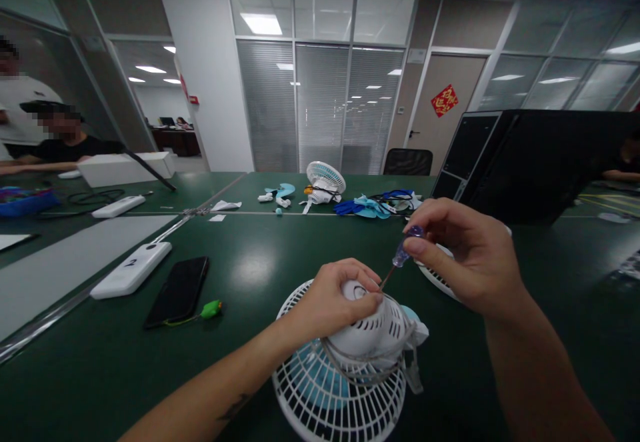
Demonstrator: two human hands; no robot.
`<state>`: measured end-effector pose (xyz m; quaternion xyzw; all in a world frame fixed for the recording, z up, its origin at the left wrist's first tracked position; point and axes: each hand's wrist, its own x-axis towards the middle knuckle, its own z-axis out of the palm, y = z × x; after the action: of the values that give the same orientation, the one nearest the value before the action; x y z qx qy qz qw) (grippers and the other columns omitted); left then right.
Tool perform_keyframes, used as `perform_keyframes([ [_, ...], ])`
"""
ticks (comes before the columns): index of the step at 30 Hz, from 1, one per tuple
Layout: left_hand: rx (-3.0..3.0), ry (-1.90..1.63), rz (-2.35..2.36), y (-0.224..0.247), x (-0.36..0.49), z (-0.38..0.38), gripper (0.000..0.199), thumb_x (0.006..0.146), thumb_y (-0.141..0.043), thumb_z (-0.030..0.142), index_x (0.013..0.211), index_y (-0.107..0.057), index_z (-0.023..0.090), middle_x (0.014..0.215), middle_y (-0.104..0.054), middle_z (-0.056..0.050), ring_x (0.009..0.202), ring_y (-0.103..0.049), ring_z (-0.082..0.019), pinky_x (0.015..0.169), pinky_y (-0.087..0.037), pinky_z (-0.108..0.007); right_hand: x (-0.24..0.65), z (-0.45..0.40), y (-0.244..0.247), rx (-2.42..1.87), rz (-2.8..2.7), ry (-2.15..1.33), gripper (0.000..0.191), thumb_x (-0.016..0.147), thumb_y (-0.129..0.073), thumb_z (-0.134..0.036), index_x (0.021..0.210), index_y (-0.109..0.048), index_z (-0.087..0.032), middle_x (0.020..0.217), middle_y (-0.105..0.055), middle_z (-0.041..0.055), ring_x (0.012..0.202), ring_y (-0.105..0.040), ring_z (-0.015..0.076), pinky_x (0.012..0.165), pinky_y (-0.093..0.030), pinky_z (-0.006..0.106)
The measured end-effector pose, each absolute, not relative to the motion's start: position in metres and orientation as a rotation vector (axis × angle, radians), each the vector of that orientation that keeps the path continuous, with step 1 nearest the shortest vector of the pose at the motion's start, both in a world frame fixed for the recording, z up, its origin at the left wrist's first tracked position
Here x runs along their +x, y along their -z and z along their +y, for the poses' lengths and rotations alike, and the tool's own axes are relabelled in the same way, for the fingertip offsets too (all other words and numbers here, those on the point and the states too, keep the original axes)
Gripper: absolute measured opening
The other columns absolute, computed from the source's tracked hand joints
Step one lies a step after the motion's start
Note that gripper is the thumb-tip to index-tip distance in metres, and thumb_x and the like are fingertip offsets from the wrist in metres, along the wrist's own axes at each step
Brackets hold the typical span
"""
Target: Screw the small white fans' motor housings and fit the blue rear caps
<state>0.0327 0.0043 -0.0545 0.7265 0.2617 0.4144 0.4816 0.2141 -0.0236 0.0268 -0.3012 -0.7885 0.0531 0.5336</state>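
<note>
A white fan (367,335) with a round grille and light-blue blades lies face down on the green table, its motor housing upward. My left hand (337,299) is wrapped over the top of that housing, fingers gripping it. Above and to the right, my right hand (463,255) pinches the purple handle of a small screwdriver (403,249). The screwdriver slants down to the left, and its tip is at the housing beside my left fingertips; the exact contact point is hidden. Part of a white grille (436,274) shows behind my right hand.
A phone (179,290), a green tag (211,309) and a white power bank (133,270) lie left. Another fan (325,182), blue blades (284,190) and blue gloves (353,207) are at the back. A black monitor (540,162) stands right. People sit and stand far left.
</note>
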Motion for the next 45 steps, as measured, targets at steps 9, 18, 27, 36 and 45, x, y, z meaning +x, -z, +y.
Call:
perform_keyframes([
  [9, 1.76, -0.992, 0.685, 0.051, 0.034, 0.003, 0.005, 0.072, -0.07, 0.013, 0.067, -0.068, 0.015, 0.097, -0.068, -0.007, 0.09, -0.065, -0.021, 0.088, -0.048, -0.035, 0.22, -0.018, -0.026, -0.585, -1.469, -0.245, 0.01, 0.083, -0.072, -0.029, 0.082, -0.065, -0.022, 0.066, -0.059, -0.0028, 0.048, -0.053, 0.0101, 0.039, -0.04, 0.023],
  [18, 1.787, -0.979, 0.727, 0.047, 0.032, 0.002, 0.007, 0.073, -0.07, 0.013, 0.067, -0.069, 0.015, 0.098, -0.069, -0.007, 0.091, -0.066, -0.021, 0.089, -0.048, -0.034, 0.266, -0.024, -0.028, -0.855, -1.086, -0.051, 0.007, 0.083, -0.069, -0.037, 0.086, -0.062, -0.036, 0.075, -0.06, 0.0012, 0.07, -0.062, 0.0243, 0.055, -0.046, 0.039],
  [27, 1.787, -0.997, 0.715, 0.049, 0.034, 0.004, 0.009, 0.073, -0.07, 0.012, 0.065, -0.068, 0.016, 0.096, -0.069, -0.007, 0.09, -0.065, -0.021, 0.087, -0.047, -0.034, 0.309, -0.031, 0.094, -1.426, -1.607, -0.033, 0.024, 0.078, -0.065, -0.041, 0.085, -0.069, -0.019, 0.085, -0.075, 0.0097, 0.073, -0.073, 0.0251, 0.061, -0.065, 0.036],
  [36, 1.692, -1.0, 0.71, 0.052, 0.035, 0.002, 0.019, 0.072, -0.074, 0.023, 0.07, -0.056, 0.018, 0.1, -0.069, -0.009, 0.088, -0.064, -0.021, 0.082, -0.048, -0.035, 0.343, -0.069, 0.156, -1.734, -1.935, -0.078, 0.032, 0.085, -0.056, -0.047, 0.092, -0.075, -0.023, 0.098, -0.076, 0.0075, 0.09, -0.073, 0.0263, 0.084, -0.061, 0.042],
  [45, 1.769, -1.112, 0.72, 0.056, 0.036, 0.0, 0.019, 0.084, -0.064, 0.034, 0.08, -0.054, 0.019, 0.096, -0.07, -0.008, 0.088, -0.064, -0.022, 0.08, -0.046, -0.033, 0.301, -0.056, 0.143, -1.625, -2.167, -0.013, 0.037, 0.089, -0.056, -0.039, 0.12, -0.068, -0.022, 0.124, -0.067, 0.0108, 0.112, -0.064, 0.0262, 0.097, -0.053, 0.044],
])
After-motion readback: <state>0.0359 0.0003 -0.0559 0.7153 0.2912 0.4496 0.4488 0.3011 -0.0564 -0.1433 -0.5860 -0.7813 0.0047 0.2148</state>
